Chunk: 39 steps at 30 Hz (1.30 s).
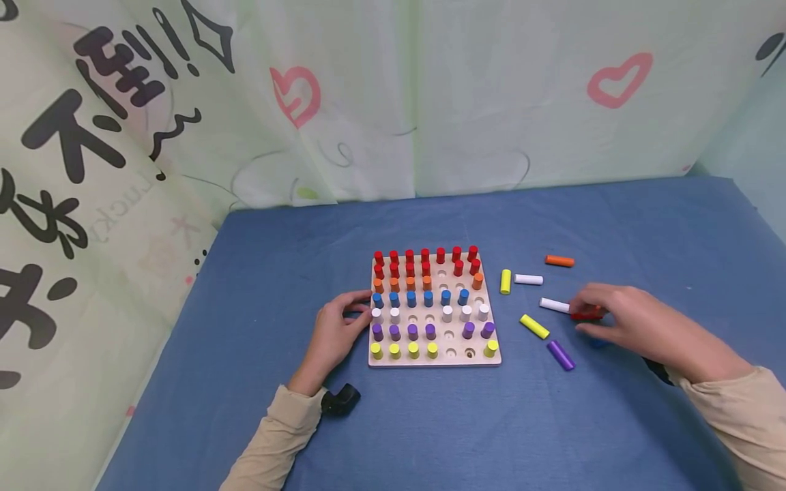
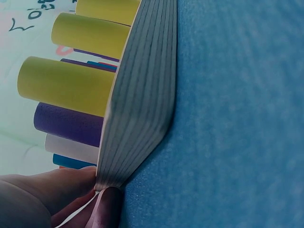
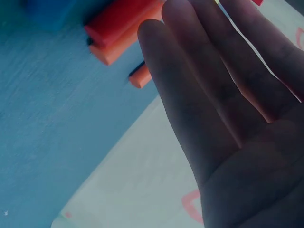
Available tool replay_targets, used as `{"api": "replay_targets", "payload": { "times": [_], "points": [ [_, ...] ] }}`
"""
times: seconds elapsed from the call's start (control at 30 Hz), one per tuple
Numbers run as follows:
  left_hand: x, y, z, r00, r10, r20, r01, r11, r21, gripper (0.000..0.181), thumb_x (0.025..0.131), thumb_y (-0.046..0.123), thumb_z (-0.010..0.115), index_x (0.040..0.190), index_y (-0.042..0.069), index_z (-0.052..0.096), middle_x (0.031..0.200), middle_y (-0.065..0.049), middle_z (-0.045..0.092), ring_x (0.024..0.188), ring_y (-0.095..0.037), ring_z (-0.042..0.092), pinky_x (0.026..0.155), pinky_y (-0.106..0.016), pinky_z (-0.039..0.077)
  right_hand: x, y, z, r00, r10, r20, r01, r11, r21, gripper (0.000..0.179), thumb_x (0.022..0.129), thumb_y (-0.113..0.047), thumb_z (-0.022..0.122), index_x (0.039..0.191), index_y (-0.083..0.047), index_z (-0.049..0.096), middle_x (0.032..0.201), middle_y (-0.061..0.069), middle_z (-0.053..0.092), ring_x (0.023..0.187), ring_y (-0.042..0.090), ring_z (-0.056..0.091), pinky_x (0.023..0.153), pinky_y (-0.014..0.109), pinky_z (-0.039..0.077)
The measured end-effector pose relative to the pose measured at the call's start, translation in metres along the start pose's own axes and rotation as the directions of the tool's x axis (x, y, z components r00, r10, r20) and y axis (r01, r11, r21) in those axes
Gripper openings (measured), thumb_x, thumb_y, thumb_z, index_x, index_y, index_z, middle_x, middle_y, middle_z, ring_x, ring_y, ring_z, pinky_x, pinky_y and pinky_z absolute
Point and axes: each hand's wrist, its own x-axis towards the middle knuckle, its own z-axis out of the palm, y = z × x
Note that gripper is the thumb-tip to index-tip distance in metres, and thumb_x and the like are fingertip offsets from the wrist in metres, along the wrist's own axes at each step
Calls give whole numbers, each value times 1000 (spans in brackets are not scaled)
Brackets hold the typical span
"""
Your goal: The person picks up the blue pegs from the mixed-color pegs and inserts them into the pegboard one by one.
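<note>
A square wooden pegboard (image 1: pixel 434 364) stands on the blue cloth, with rows of red, orange, blue, white, purple and yellow pegs upright in it and several bare holes. My left hand (image 1: pixel 334 334) grips its left edge, the fingertips (image 2: pixel 80 183) pinching the board's side near a corner in the left wrist view. Off to the right, my right hand (image 1: pixel 626 320) reaches down over loose pegs, its thumb and forefinger around a red peg (image 3: pixel 114 23). Its fingers look nearly straight in the right wrist view. Beside the red peg lies an orange peg (image 3: pixel 107 53).
Between board and right hand lie two yellow pegs (image 1: pixel 534 326), two white pegs (image 1: pixel 555 305) and a purple peg (image 1: pixel 561 355). Farther back is another orange peg (image 1: pixel 559 261). A blue peg (image 1: pixel 598 343) is partly covered by the right hand. A printed curtain (image 1: pixel 467 102) hangs behind the table.
</note>
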Motion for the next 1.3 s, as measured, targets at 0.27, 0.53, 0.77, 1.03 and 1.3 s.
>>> {"api": "replay_targets", "payload": {
  "times": [0.27, 0.53, 0.77, 1.03, 1.3],
  "points": [
    [1, -3, 1, 999, 38, -3, -38, 999, -15, 37, 93, 10, 68, 130, 7, 64, 120, -10, 68, 104, -20, 66, 85, -36, 58, -6, 7, 4, 999, 41, 34, -40, 999, -24, 25, 75, -13, 86, 94, -16, 70, 93, -8, 67, 82, 14, 65, 71, 36, 56],
    [1, -2, 1, 1000, 19, -1, -19, 1000, -14, 38, 93, 11, 69, 131, 8, 64, 121, -9, 67, 104, -20, 66, 87, -36, 58, -15, 14, 7, 997, 59, 45, -59, 998, -4, 27, 74, -16, 87, 95, -18, 72, 93, -11, 68, 86, 16, 65, 75, 37, 55],
    [1, -2, 1, 1000, 14, 1, -14, 1000, -11, 37, 93, 11, 69, 130, 8, 64, 121, -9, 67, 103, -20, 66, 87, -36, 58, -20, 20, 10, 999, 36, 28, -35, 999, -17, 29, 71, -15, 88, 95, -19, 72, 94, -13, 67, 87, 15, 64, 76, 36, 55],
    [2, -3, 2, 1000, 23, -4, -23, 1000, -7, 38, 93, 11, 69, 131, 8, 64, 121, -9, 67, 103, -20, 66, 87, -36, 58, -22, 24, 12, 999, 15, 44, -13, 999, -46, 28, 70, -14, 88, 93, -20, 72, 95, -12, 67, 90, 22, 65, 77, 41, 56],
    [1, -2, 2, 1000, 21, -7, -21, 1000, 4, 38, 93, 12, 69, 131, 9, 64, 120, -8, 67, 103, -20, 66, 87, -36, 58, -22, 27, 13, 996, 12, 92, -6, 998, -57, 24, 71, -10, 87, 89, -20, 74, 96, -7, 66, 88, 21, 64, 76, 43, 57]
  ]
}}
